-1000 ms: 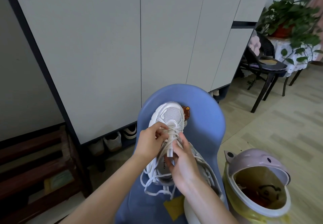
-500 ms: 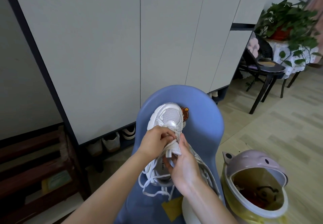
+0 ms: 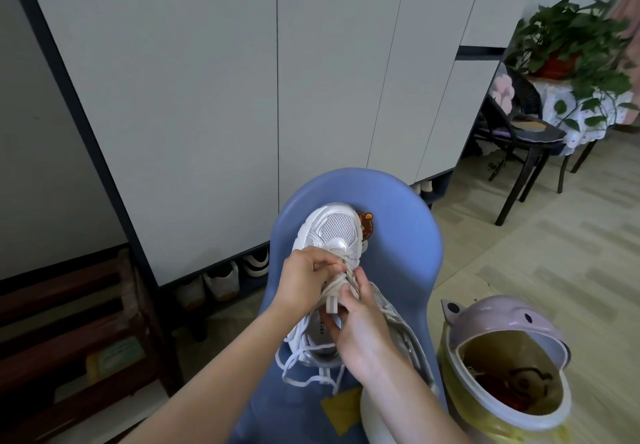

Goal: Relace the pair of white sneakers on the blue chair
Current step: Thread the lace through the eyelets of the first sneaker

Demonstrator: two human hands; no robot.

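Note:
A white sneaker (image 3: 332,232) stands toe-up against the back of the blue chair (image 3: 398,235). My left hand (image 3: 304,281) pinches the white lace (image 3: 341,272) near the lowest eyelets. My right hand (image 3: 360,326) grips the sneaker's tongue and the laces crossing over it. Loose lace ends (image 3: 301,374) trail onto the seat below the shoe. A second sneaker (image 3: 391,308) lies behind my right hand, mostly hidden.
A pink-lidded bin (image 3: 502,360) with a yellow liner stands open right of the chair. White cabinet doors (image 3: 207,97) rise behind, with shoes (image 3: 221,281) under them. A wooden bench (image 3: 69,332) sits left. A black chair (image 3: 519,138) and a potted plant (image 3: 571,38) are far right.
My left hand has closed tighter on the lace at the eyelets and my right hand has slid up the tongue. The shoe has stayed in place.

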